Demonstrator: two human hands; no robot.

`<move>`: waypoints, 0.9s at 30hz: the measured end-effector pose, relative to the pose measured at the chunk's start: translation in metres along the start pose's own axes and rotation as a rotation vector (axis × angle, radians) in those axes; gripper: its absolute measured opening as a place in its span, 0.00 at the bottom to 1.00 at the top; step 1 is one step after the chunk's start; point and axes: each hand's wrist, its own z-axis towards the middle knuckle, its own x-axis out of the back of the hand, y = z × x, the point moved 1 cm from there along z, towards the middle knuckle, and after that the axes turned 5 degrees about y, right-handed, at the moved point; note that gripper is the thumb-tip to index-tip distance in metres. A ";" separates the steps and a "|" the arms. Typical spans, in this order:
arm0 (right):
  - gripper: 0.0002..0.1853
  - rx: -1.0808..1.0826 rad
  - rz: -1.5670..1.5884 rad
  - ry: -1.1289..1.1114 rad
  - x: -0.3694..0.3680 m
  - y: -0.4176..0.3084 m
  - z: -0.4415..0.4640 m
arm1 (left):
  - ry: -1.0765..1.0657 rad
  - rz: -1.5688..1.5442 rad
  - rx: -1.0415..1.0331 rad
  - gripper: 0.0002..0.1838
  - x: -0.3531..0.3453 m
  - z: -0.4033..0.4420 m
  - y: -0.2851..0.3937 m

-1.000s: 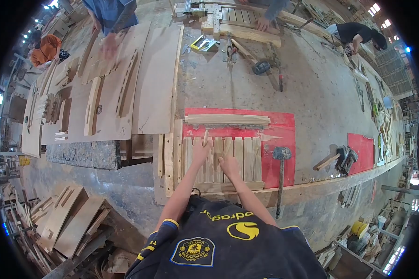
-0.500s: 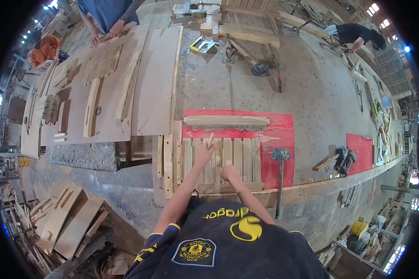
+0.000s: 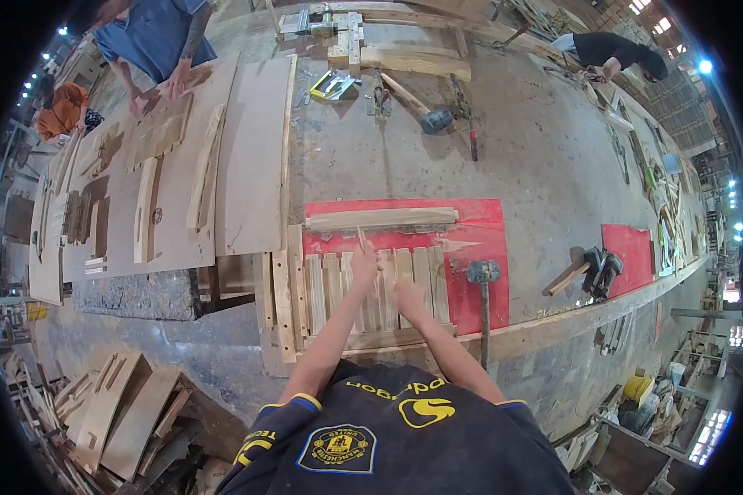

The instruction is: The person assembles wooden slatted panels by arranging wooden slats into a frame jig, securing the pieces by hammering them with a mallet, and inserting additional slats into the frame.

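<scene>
In front of me a row of narrow wooden slats [image 3: 434, 289] lies side by side on the bench, partly over a red sheet [image 3: 479, 223]. Above the slats, my left hand [image 3: 364, 268] is closed around a short, pale wooden stick [image 3: 361, 238] that points away from me. My right hand [image 3: 410, 299] is curled into a fist over the middle slats; whatever its fingers hold is hidden. A long wooden rail [image 3: 380, 218] lies across the red sheet beyond the slats. To the right, a mallet [image 3: 484, 273] rests with its handle toward me.
Another mallet [image 3: 436, 121] and a yellow-framed tool [image 3: 333, 86] lie farther up the bench. More mallets [image 3: 603, 272] are at right. Boards [image 3: 260, 157] fill the left side, where a person in blue [image 3: 153, 37] handles wood. Scrap panels [image 3: 120, 412] are stacked lower left.
The view has shifted, so the bench sits farther left. My left hand has turned slightly with the stick still in it. My right hand stays over the slats. The person in blue has leaned further in.
</scene>
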 end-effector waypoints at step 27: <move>0.07 0.009 -0.102 0.317 -0.002 0.038 -0.035 | -0.218 -0.046 -0.046 0.24 -0.020 -0.057 -0.015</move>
